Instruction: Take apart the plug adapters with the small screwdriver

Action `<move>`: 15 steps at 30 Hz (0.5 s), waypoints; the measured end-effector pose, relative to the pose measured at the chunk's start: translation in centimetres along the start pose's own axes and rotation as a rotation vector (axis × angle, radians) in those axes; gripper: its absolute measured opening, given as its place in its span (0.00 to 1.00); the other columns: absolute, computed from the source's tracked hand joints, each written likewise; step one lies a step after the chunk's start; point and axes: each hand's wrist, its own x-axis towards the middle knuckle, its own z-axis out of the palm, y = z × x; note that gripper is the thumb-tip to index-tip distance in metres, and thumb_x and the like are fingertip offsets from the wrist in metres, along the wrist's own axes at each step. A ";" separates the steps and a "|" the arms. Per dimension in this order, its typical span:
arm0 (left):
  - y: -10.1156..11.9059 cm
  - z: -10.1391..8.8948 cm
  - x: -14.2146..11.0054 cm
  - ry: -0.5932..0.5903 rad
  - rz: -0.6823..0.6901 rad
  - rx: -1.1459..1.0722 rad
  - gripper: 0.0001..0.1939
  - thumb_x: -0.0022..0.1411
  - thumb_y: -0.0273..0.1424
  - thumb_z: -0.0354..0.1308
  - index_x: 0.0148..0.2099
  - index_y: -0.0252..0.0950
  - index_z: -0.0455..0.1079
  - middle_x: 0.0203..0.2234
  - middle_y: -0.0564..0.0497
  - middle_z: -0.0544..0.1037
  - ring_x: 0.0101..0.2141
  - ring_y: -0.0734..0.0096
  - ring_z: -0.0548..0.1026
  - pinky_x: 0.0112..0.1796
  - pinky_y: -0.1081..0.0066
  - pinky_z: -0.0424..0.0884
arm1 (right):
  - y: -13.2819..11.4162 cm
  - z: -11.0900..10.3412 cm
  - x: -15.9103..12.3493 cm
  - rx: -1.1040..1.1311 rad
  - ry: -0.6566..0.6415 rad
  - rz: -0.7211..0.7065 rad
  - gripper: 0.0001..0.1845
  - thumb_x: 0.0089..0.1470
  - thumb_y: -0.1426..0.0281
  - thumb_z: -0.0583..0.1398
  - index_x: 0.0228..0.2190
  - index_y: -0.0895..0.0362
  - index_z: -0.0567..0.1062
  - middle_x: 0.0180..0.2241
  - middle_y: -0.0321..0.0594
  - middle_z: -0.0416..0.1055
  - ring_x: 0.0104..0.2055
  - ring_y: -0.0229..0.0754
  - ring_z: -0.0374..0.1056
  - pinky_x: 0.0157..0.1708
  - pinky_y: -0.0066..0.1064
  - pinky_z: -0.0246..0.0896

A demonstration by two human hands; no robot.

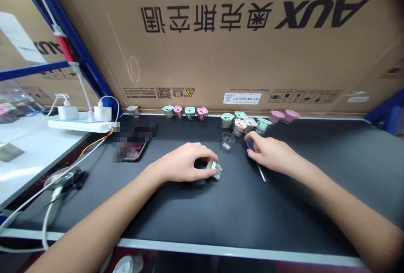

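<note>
My left hand pinches a whitish pencil sharpener top between thumb and fingers just above the black mat, its metal parts facing right. To the right, my right hand is closed around the blue handle of a screwdriver; the metal shaft points down and toward me, apart from the sharpener top. A small clear sharpener cup sits on the mat between the hands. Just behind it stands a cluster of pencil sharpeners, among them a mint one, a peach one and a cream one.
More sharpeners line the back edge, including a pink one and a magenta one. A partly blurred phone lies at left. White cables, a power strip and a round clear object are farther left. A cardboard box walls the back.
</note>
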 end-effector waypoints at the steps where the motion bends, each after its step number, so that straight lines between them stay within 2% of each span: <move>1: 0.0 0.0 0.0 -0.016 -0.005 0.011 0.16 0.67 0.41 0.60 0.53 0.41 0.76 0.44 0.51 0.81 0.44 0.66 0.76 0.48 0.68 0.67 | 0.0 -0.1 -0.1 0.017 -0.006 -0.014 0.17 0.58 0.64 0.57 0.49 0.51 0.69 0.31 0.36 0.76 0.29 0.44 0.71 0.26 0.31 0.54; 5: -0.2 0.0 0.0 -0.021 -0.018 0.011 0.24 0.63 0.47 0.64 0.57 0.42 0.74 0.49 0.49 0.79 0.50 0.61 0.74 0.51 0.66 0.68 | -0.1 -1.3 -0.6 0.251 0.070 -0.104 0.21 0.55 0.69 0.58 0.51 0.50 0.72 0.23 0.31 0.68 0.24 0.41 0.65 0.25 0.31 0.54; 9: -0.5 0.2 0.0 -0.035 0.011 0.037 0.31 0.57 0.47 0.69 0.59 0.42 0.71 0.55 0.49 0.75 0.55 0.58 0.71 0.57 0.63 0.66 | -0.9 -2.5 -1.3 0.568 0.329 -0.167 0.21 0.58 0.69 0.59 0.53 0.49 0.74 0.21 0.29 0.58 0.22 0.39 0.58 0.25 0.33 0.55; 12: -0.6 0.5 0.1 -0.045 0.018 0.061 0.25 0.59 0.42 0.68 0.57 0.42 0.72 0.52 0.49 0.76 0.54 0.58 0.71 0.57 0.62 0.65 | -1.8 -2.4 -1.7 0.857 0.497 -0.199 0.20 0.59 0.68 0.62 0.53 0.49 0.73 0.22 0.31 0.61 0.23 0.40 0.61 0.23 0.33 0.57; 15: -0.5 0.7 0.2 -0.040 0.011 0.067 0.19 0.61 0.36 0.64 0.54 0.41 0.73 0.48 0.50 0.78 0.50 0.61 0.73 0.54 0.63 0.67 | -2.7 -1.6 -2.1 1.021 0.568 -0.239 0.20 0.58 0.70 0.65 0.50 0.49 0.69 0.26 0.33 0.69 0.26 0.43 0.69 0.26 0.35 0.65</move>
